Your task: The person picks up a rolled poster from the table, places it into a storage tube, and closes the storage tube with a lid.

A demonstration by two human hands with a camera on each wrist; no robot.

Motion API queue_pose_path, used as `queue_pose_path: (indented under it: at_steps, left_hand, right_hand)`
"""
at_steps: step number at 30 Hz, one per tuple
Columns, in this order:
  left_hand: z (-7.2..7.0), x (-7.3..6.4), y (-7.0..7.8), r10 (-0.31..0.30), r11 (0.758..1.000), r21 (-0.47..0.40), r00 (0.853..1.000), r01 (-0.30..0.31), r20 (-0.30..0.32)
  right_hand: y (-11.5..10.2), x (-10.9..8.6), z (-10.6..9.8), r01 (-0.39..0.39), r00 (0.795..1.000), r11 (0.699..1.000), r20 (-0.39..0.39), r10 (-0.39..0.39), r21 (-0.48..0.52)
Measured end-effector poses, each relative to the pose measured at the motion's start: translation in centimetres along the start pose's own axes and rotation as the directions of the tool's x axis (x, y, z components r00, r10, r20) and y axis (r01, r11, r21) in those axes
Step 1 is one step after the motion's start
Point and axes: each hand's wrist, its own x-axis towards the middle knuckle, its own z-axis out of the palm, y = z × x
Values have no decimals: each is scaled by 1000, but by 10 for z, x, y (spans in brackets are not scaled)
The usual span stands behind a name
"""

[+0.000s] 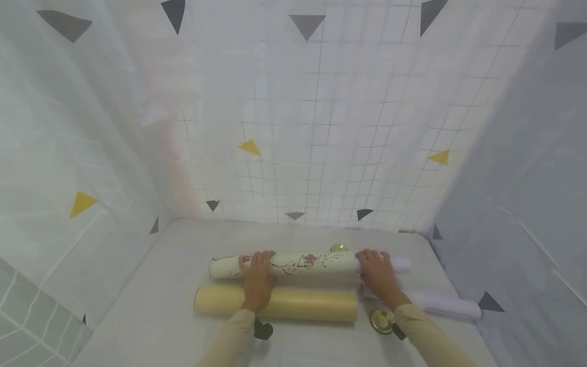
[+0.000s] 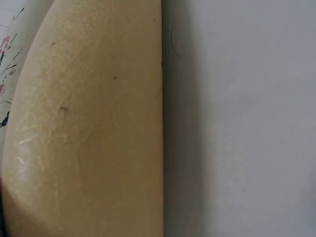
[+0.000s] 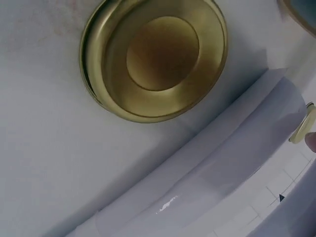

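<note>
A cream cardboard tube (image 1: 293,265) printed with plum blossoms lies across the table. My left hand (image 1: 258,280) grips it left of its middle, fingers over the top. From its right end sticks out a pale lavender paper roll (image 1: 401,265), partly inside the tube. My right hand (image 1: 378,272) holds that roll close to the tube's mouth. In front lies a plain yellow tube (image 1: 316,305), passing under my left wrist; it fills much of the left wrist view (image 2: 98,123). The right wrist view shows a second lavender roll (image 3: 217,163) beside a round gold lid (image 3: 163,54).
Another gold lid (image 1: 339,248) lies behind the blossom tube. The second roll reaches toward the table's right edge. White sheeting (image 1: 293,127) with grey and yellow triangles rises behind the white table (image 1: 160,306) and along both sides.
</note>
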Motion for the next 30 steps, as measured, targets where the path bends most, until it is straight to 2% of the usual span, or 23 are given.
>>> queue_pose_path:
  at_steps: [7,9,14,21,30]
  left_hand:
    - [-4,0,2,8,1000,3,999,-8,-40]
    - [-3,0,1,16,1000,11,998,-16,-56]
    - [0,-1,0,21,1000,8,999,-21,-49]
    - [-1,-3,1,10,1000,14,998,-9,-57]
    - [-2,-2,3,20,1000,17,997,-19,-69]
  right_hand:
    - [10,1,2,31,998,999,64,-28,-44]
    - [17,1,5,29,998,997,64,-25,-71]
    - [28,2,3,-3,999,995,52,8,-103]
    - [17,4,-9,22,1000,995,13,-21,-99]
    - [2,9,-3,97,995,994,-3,-97,-60]
